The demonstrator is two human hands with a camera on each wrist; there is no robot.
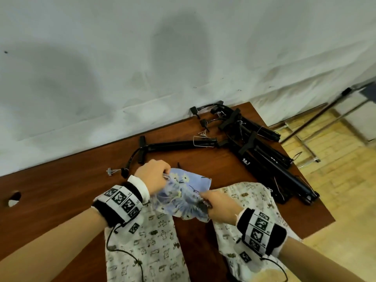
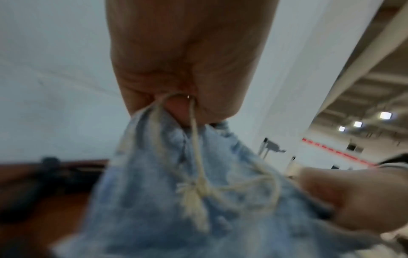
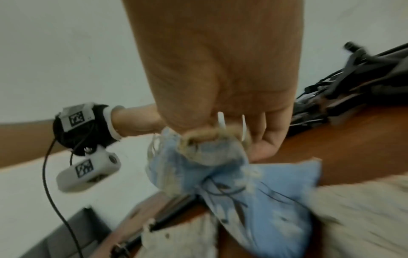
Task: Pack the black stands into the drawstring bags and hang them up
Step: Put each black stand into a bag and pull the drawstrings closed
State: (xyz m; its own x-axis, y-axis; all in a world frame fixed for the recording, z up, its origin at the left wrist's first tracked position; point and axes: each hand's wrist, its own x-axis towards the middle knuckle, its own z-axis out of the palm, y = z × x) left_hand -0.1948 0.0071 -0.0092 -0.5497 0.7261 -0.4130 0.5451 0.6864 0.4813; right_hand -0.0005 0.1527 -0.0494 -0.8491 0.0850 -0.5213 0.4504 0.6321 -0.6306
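Blue drawstring bag (image 1: 183,197) at lower centre of the head view, above the wooden surface (image 1: 61,180), left hand (image 1: 153,176) fingers pinching its cord (image 2: 194,139), right hand (image 1: 218,204) gripping its gathered mouth, black stands (image 1: 258,143) piled at right, two cream printed bags (image 1: 146,249) below.

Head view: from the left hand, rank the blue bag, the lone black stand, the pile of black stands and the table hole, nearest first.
From the left hand:
1. blue bag, pinched in its fingers.
2. lone black stand, just beyond the hand.
3. table hole, far left, and pile of black stands, far right: too close to call.
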